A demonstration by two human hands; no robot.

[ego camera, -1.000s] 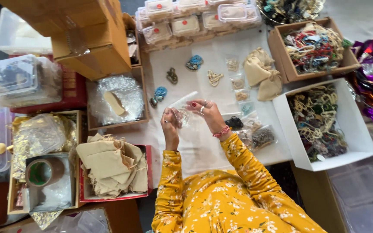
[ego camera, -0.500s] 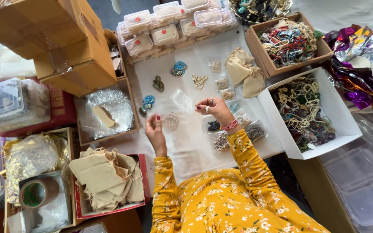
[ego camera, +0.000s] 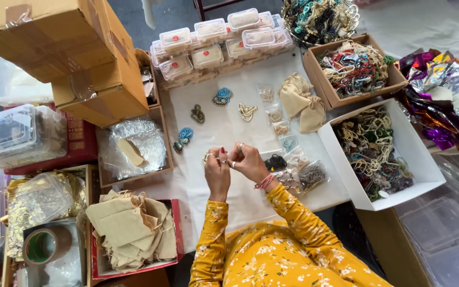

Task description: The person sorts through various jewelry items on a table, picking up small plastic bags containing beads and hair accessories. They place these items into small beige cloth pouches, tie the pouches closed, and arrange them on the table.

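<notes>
White cloth covers the bench (ego camera: 213, 133) under both hands. Left hand (ego camera: 218, 171) and right hand (ego camera: 248, 162) meet fingertip to fingertip, fingers curled and pinched on something small; too small to tell what it is. Just right of the right hand: a row of small clear bags (ego camera: 293, 170) holding jewellery. Beyond the fingertips: loose beaded pieces (ego camera: 221, 96). Judgement: hold the item low over the cloth, pinch kept light, elbows steady, so a dropped bit stays findable.

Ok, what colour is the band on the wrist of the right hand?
Pink, on the right hand wrist band; the head view shows it.
</notes>
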